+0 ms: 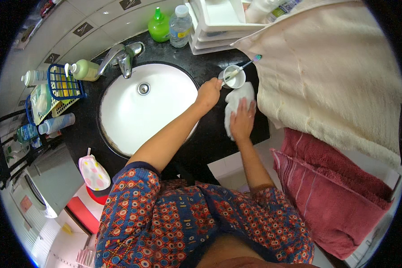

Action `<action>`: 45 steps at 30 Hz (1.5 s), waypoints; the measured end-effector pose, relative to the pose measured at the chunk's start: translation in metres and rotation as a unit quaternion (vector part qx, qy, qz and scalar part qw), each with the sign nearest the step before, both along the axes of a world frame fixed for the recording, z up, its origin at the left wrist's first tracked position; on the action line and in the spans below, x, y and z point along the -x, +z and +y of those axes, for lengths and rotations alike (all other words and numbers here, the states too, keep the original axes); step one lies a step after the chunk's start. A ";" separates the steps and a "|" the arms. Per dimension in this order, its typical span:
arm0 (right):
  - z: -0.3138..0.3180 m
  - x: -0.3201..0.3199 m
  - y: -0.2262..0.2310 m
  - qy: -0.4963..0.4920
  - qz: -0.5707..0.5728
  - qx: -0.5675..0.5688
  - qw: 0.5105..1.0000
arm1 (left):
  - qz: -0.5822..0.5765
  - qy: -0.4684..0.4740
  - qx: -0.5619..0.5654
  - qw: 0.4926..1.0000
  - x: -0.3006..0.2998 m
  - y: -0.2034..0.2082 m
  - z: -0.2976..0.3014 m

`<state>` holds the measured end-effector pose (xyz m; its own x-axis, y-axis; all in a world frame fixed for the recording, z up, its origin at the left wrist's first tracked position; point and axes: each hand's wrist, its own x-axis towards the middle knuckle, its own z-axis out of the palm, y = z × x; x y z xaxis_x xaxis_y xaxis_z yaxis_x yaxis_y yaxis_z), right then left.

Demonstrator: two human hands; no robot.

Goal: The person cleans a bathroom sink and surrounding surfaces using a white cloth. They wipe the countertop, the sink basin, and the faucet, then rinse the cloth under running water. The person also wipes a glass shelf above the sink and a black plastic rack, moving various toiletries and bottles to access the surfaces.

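Observation:
My left hand point(209, 94) reaches across the front of the sink and is closed on the handle of a clear cup point(239, 80). A toothbrush point(250, 61) leans in that cup, its bristles toward the hanging cream towel. Just below the cup, a white cloth point(244, 91) lies on the black counter point(210, 134). My right hand point(243, 119) rests on this cloth with fingers stretched out and pressing down flat.
A white sink point(165, 107) with a chrome faucet point(124, 58) lies left of the cup. Behind stand a green bottle point(159, 27), a clear bottle point(180, 29) and white drawers point(201, 35). Cream point(335, 67) and red towels point(330, 192) hang right. A blue basket point(64, 85) holds items at left.

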<state>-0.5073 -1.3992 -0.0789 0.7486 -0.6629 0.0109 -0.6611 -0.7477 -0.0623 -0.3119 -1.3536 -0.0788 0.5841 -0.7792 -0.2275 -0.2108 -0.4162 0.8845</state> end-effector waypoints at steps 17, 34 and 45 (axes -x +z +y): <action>0.052 -0.046 0.008 0.112 -0.027 -0.054 0.992 | 0.065 0.099 0.107 0.987 -0.004 0.004 0.016; 0.017 -0.240 -0.016 0.241 -0.088 -0.020 0.966 | -0.280 0.193 0.175 0.924 -0.162 0.091 0.066; 0.019 -0.240 -0.015 0.230 -0.116 -0.043 0.965 | -0.262 0.199 0.043 0.943 -0.189 0.075 -0.006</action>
